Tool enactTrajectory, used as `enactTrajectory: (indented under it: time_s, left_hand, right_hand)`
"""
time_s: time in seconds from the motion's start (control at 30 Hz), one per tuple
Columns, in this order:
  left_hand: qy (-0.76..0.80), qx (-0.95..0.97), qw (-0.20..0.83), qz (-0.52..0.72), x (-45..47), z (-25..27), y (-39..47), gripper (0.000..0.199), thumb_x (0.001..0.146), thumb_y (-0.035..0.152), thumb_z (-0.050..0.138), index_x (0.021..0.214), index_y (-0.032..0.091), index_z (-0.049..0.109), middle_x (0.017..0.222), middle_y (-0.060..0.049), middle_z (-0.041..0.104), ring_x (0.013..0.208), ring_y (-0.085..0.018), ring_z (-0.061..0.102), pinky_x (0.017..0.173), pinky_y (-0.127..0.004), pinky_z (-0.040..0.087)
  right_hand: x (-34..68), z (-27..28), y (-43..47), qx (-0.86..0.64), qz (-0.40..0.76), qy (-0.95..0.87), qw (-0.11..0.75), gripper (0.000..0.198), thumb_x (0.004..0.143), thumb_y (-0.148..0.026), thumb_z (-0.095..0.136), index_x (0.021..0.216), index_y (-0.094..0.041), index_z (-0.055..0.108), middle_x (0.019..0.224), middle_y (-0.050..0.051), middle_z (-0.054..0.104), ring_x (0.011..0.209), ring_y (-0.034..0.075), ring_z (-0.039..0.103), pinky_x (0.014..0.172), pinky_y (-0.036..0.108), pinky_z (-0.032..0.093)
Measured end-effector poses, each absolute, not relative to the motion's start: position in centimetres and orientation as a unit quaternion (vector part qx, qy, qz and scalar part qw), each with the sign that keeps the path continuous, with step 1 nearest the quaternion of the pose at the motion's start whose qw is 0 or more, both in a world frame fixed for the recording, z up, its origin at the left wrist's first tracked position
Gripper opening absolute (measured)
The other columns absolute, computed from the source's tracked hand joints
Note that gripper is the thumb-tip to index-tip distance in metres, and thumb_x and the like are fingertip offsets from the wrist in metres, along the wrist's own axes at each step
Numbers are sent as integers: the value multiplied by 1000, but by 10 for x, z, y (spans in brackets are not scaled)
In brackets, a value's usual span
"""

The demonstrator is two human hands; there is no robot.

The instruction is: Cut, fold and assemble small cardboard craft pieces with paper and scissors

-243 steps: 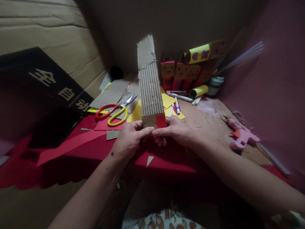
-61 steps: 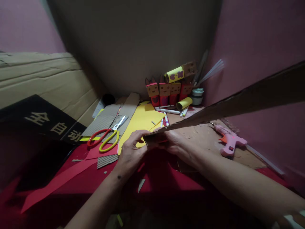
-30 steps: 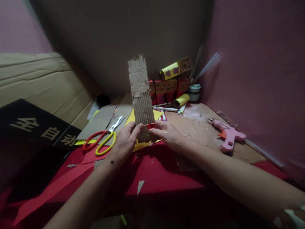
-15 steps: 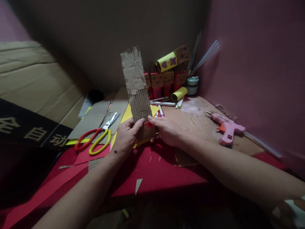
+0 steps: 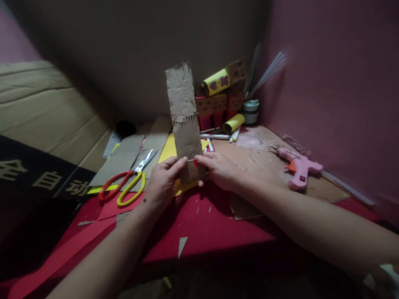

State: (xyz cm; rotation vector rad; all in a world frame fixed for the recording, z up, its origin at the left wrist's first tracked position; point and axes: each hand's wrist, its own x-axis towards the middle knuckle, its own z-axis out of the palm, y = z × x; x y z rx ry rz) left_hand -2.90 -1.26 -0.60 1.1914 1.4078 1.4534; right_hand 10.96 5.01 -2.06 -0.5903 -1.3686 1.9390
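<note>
Swung up from a low slant to the right two seconds ago, the cardboard strip now stands nearly upright, its top leaning slightly left, held above the front of the table between both hands. The left hand pinches the lower left edge, thumb flat on the front; the right hand grips the lower right edge, its thumb beside a small red patch. Both grips are narrow and closed on the cardboard, though most fingers behind it are hidden. Ribs show on the middle of the strip, torn paper covers its top, and its bottom end is smooth. Left of it, scissors with one red and one yellow handle lie near yellow paper, blades pointing to the back. Behind and to the right are box-headed figures, a yellow tube, a lidded jar and some markers. Farther right lies a pink glue gun. Nearer the person, a pointed scrap rests on the red tablecloth.
</note>
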Motion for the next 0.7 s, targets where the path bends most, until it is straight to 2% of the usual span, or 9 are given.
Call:
enactTrajectory:
  time_s: [0.17,0.3,0.4,0.57,0.7]
  left_hand:
    - [578,465,343,577,-29,-8,-14,29,72,42,73,77,14,72,70,-1,68,65,-14,57,61,-23,45]
    - [612,477,293,558,-27,-7,-16,29,73,43,71,70,14,71,63,1,64,59,-13,53,56,-22,41]
    - [593,460,330,573,-27,-8,-15,30,71,44,73,73,14,72,67,-1,66,62,-14,56,58,-24,44]
    - [500,403,469,607,-27,-7,-11,33,65,43,77,76,13,71,69,-4,69,63,-17,62,62,-28,50]
    - [524,394,448,608,-28,-8,-12,29,59,35,82,71,12,70,63,-1,67,58,-13,59,62,-25,50]
  right_hand:
    - [112,-21,50,-210,733,-553,335,19,87,-34,56,76,-18,57,69,3,57,54,12,53,40,22,48]
    - [114,-20,49,-230,728,-559,323,14,84,-30,60,76,-19,59,73,3,60,65,15,57,50,26,53]
    - [114,-21,50,-236,715,-566,336,16,83,-30,60,72,-18,58,71,3,60,69,16,57,56,26,51]
    - [114,-22,51,-235,696,-584,346,18,81,-31,60,69,-18,56,68,2,58,64,15,54,57,27,46]
    - [112,-24,50,-243,678,-594,358,17,80,-29,58,67,-18,54,67,1,56,64,15,54,58,27,45]
